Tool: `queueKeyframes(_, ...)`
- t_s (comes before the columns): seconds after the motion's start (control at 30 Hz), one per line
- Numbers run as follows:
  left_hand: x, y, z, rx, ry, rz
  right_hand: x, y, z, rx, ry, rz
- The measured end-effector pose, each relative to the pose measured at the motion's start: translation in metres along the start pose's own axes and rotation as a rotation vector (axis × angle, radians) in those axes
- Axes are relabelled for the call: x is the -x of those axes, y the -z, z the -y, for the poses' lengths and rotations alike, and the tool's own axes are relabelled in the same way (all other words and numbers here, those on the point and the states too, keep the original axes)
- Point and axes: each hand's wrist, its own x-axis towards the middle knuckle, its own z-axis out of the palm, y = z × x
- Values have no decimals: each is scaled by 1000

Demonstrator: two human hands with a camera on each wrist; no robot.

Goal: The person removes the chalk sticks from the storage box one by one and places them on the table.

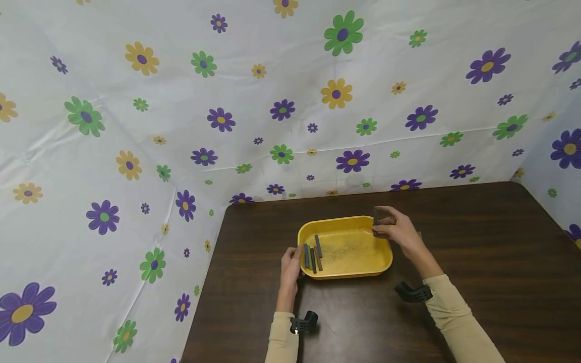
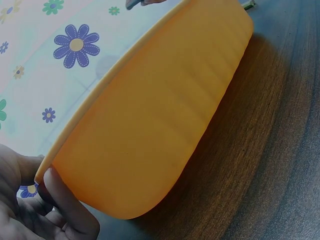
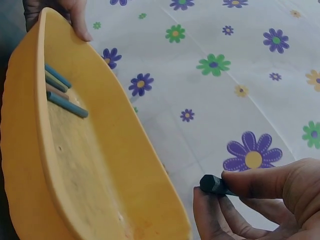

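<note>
A yellow plastic tray [image 1: 351, 249] with rounded corners stands on the table, its floor smudged. My left hand [image 1: 289, 267] grips its left end; in the left wrist view the fingers [image 2: 75, 210] pinch the rim. Over the tray's right end, my right hand [image 1: 399, 229] holds a dark, chalk-like stick [image 3: 211, 184] between thumb and fingertips, its six-sided end showing in the right wrist view. Several similar sticks lie at the tray's left end, among them a blue-grey one [image 1: 318, 246], a brown one [image 1: 318, 259] and a black one [image 1: 313, 260].
The dark wood-grain table [image 1: 254, 242] backs onto a white flowered sheet [image 1: 245, 101]. Just right of the tray, partly behind my right hand, lies a small greenish thing [image 2: 248, 5]. Black wrist mounts [image 1: 412, 292] stick out from both forearms.
</note>
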Motion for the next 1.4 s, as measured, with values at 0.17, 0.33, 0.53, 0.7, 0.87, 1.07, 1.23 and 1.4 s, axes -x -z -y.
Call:
queueKeyframes(0.17, 1, 0, -1, 2, 1, 1, 3, 10, -2, 32, 0, -11)
queueKeyframes(0.33, 3, 1, -5, 0, 10, 9, 6, 19, -6, 40, -13, -21)
queueKeyframes(0.53, -18, 3, 27, -14, 22, 0, 8, 29, -11, 74, -10, -32)
queueKeyframes(0.7, -27, 5, 40, -3, 40, 4, 11, 38, -14, 82, -7, -44)
queueKeyframes(0.87, -27, 4, 40, 4, 48, 15, 14, 47, -19, 72, -17, -53)
queueKeyframes(1.07, -27, 3, 40, -3, 48, 13, 18, 57, -26, 52, -31, -52)
queueKeyframes(1.23, -26, 3, 40, -2, 55, 8, 20, 65, -33, 93, -46, -61)
queueKeyframes(1.4, -25, 2, 39, -7, 57, 8, 23, 73, -39, 116, -56, -72)
